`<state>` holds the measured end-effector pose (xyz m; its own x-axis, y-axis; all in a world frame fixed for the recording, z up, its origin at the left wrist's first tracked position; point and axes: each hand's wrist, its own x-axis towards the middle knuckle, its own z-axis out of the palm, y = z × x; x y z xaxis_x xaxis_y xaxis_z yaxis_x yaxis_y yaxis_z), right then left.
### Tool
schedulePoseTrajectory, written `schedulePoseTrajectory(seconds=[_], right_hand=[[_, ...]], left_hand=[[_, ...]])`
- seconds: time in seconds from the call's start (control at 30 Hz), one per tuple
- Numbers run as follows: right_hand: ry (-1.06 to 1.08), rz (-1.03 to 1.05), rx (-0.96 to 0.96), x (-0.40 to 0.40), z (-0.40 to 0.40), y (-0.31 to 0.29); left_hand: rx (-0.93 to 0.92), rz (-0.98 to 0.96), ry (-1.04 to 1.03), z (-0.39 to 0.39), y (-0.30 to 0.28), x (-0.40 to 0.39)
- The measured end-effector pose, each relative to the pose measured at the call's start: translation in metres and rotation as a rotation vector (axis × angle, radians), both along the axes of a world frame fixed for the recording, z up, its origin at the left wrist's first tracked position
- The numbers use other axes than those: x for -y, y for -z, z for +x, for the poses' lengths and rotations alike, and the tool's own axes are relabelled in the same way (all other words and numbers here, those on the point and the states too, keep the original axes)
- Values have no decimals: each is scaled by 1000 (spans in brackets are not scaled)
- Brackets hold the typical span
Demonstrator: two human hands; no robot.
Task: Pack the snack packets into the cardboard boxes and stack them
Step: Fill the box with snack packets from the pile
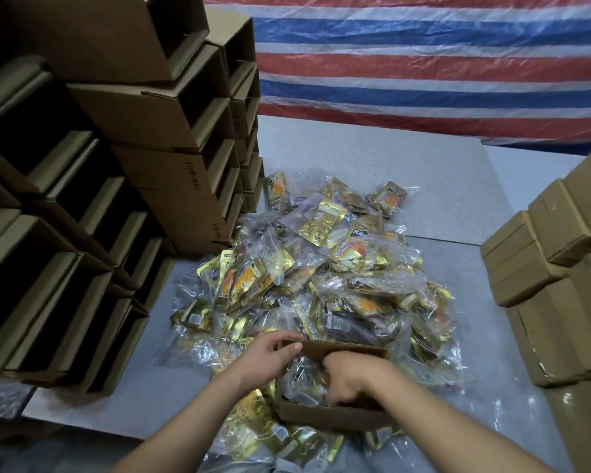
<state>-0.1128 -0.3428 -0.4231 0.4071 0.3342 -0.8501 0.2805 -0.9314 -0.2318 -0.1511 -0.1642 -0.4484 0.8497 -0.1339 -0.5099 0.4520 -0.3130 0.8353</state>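
Note:
A small open cardboard box [335, 416] sits on the near edge of a pile of gold snack packets in clear bags [325, 268]. My left hand [270, 351] grips the box's far left corner, thumb over the rim. Inside the box, my right hand [350, 378] curls down onto a clear-bagged packet [299, 384]. The right fingertips are hidden inside the box.
Stacks of open empty cardboard boxes [123, 165] rise on the left. Closed boxes [556, 254] are stacked on the right. The grey table [406, 158] runs back to a red, white and blue striped tarp [423, 63].

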Motion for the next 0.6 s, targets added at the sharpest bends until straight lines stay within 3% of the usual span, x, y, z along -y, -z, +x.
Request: schedulePoseTrajectory(seconds=[0.13, 0.2, 0.33, 0.4, 0.5, 0.6], right_hand=[[39, 263, 104, 21, 6, -35], [64, 336, 42, 14, 2, -33], [27, 180, -203, -16, -13, 8], [107, 153, -251, -24, -22, 27], [173, 170, -196, -21, -25, 26], [173, 322, -79, 1, -19, 6]], left_hand=[[15, -22, 11, 2, -3, -1], [40, -3, 17, 3, -3, 1], [57, 40, 9, 3, -2, 5], [87, 66, 64, -2, -2, 6], [111, 82, 57, -6, -2, 9], [106, 63, 3, -2, -2, 11]])
